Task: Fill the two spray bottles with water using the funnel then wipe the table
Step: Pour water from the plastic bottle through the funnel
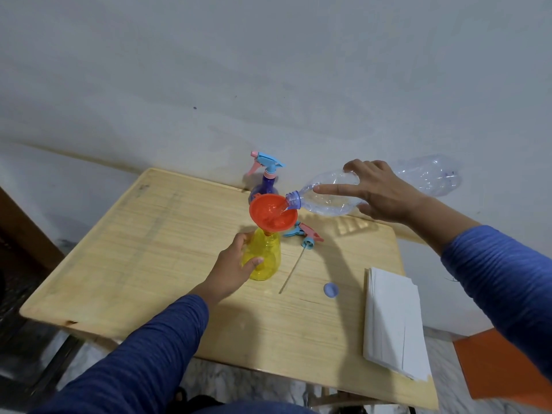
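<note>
Head view: near the middle of the frame the left hand (236,265) wraps around the yellow spray bottle (264,255), which stands upright on the counter (149,249) with the orange funnel (273,215) seated in its neck. The right hand (378,194), in the right of centre, grips a clear water bottle (328,195) tipped nearly flat, its blue-ringed mouth resting at the funnel's right rim, with water running into the cone. To pour well, I would keep the mouth inside the rim, tilt slowly so the funnel does not overflow, and hold the yellow bottle steady so the funnel stays upright. The funnel sits directly above the left hand and just left of the right hand's fingertips. Behind it, the purple spray bottle (264,186) stands capped by the wall. A loose trigger sprayer (304,234) with its dip tube lies right of the yellow bottle, a blue cap (331,289) lower right, and a folded white cloth (394,324) at the counter's right edge.
</note>
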A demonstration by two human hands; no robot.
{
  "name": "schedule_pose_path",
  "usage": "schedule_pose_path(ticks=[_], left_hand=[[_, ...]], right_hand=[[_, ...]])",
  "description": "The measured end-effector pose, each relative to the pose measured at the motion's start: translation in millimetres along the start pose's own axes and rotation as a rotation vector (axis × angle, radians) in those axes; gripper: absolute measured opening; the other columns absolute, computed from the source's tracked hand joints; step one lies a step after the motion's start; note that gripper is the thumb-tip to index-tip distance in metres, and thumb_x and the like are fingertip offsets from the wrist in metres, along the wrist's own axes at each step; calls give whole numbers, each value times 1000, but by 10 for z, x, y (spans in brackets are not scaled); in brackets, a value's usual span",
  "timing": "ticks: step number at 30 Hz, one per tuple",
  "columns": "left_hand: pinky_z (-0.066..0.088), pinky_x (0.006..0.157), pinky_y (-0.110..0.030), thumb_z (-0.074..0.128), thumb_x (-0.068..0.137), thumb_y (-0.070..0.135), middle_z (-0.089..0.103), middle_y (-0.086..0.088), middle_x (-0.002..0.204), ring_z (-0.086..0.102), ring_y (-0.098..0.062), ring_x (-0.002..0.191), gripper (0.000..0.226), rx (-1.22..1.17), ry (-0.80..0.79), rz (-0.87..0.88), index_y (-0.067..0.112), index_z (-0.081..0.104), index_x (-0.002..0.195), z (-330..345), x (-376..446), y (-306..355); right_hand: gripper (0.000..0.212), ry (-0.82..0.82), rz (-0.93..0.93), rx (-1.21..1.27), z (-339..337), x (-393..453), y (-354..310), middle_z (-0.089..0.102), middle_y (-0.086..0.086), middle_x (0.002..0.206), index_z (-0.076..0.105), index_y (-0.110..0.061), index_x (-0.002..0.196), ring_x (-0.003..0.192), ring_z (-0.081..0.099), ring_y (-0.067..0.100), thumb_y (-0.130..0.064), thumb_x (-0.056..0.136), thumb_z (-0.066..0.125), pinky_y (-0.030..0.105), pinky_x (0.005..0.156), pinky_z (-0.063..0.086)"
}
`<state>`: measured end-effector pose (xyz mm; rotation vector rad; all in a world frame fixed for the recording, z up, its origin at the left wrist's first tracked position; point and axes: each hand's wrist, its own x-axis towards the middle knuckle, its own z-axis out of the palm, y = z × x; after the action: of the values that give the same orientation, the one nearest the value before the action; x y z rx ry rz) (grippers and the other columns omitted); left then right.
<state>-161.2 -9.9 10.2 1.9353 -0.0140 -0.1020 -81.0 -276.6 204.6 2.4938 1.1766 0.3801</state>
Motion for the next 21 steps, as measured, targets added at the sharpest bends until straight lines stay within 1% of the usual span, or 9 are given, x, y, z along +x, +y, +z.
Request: schedule_pose_path(ticks=[3,7,11,13,16,18,19,21], left_hand=[[43,97,-32,64,87,26,47,11,122,44,-6,115,52,3,-2,-4,26,36,132,-5,2,-1],[43,96,-31,63,88,26,47,12,120,45,-6,114,52,9,1,0,25,36,132,-6,-7,16],[43,97,-32,64,87,25,48,12,120,45,-6,115,52,10,2,-1,26,36,131,-7,-14,16],[44,98,-33,64,87,26,49,12,121,47,-7,115,52,14,3,-1,26,36,131,-10,-18,18],[43,98,-33,64,87,26,48,12,121,46,-7,116,52,19,1,5,26,36,131,-13,-27,27],[43,99,-33,64,87,26,48,12,122,46,-7,116,53,16,-1,-4,26,35,132,-14,-26,28],[43,99,-33,63,87,26,48,12,122,46,-7,116,53,13,-2,-9,27,35,132,-16,-27,30],[43,100,-34,64,87,26,49,12,122,47,-7,118,52,4,-5,-12,29,36,131,-15,-26,31]], right_hand=[[108,-8,4,7,9,-2,6,50,21,116,14,-53,137,92,55,38,4,65,70,47,87,41],[105,0,28,29,46,-14,-10,51,21,115,18,-51,137,92,55,37,2,64,71,45,85,42],[100,-12,108,151,140,-52,-48,44,20,124,11,-55,137,112,47,35,-3,73,68,43,92,37],[99,5,160,245,196,-90,-85,42,19,126,10,-56,136,115,45,34,-6,75,69,42,96,35],[98,58,215,378,279,-139,-165,41,18,127,11,-55,137,115,46,33,-9,75,71,42,95,38],[100,125,274,490,328,-164,-204,41,18,124,11,-55,138,112,47,32,-10,74,72,43,93,44],[100,167,319,558,347,-175,-220,41,17,123,11,-54,139,111,47,32,-11,74,73,42,92,45],[100,256,418,684,383,-203,-244,42,16,119,12,-47,143,108,48,29,-11,73,74,31,89,42]])
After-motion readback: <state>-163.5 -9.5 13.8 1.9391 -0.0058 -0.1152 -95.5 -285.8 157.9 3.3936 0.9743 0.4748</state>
